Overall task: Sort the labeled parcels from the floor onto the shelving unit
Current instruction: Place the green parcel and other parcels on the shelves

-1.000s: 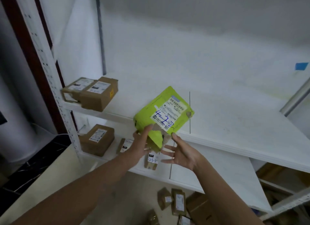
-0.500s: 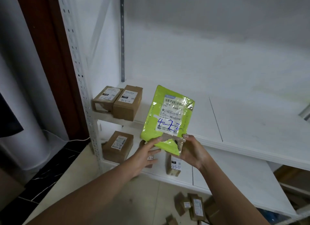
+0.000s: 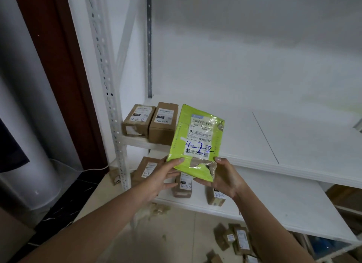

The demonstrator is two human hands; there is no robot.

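Observation:
A lime-green parcel (image 3: 197, 137) with a white label and blue handwriting stands upright in front of the white shelving unit (image 3: 260, 161). My left hand (image 3: 164, 174) grips its lower left corner. My right hand (image 3: 223, 176) grips its lower right corner, where clear tape is crumpled. Two brown labeled boxes (image 3: 152, 121) sit at the left end of the upper shelf, just left of the green parcel. Three brown boxes (image 3: 183, 186) rest on the lower shelf, partly hidden behind my hands.
Several small brown parcels (image 3: 235, 239) lie on the tiled floor at the lower right. The perforated shelf post (image 3: 109, 98) rises at left, beside a dark red door frame (image 3: 64, 66) and a grey cylinder (image 3: 21, 115). The upper shelf board stretches bare to the right.
The green parcel has turned from tilted to upright and both hands now hold its bottom corners. The view has shifted left, bringing the brown boxes closer to the parcel.

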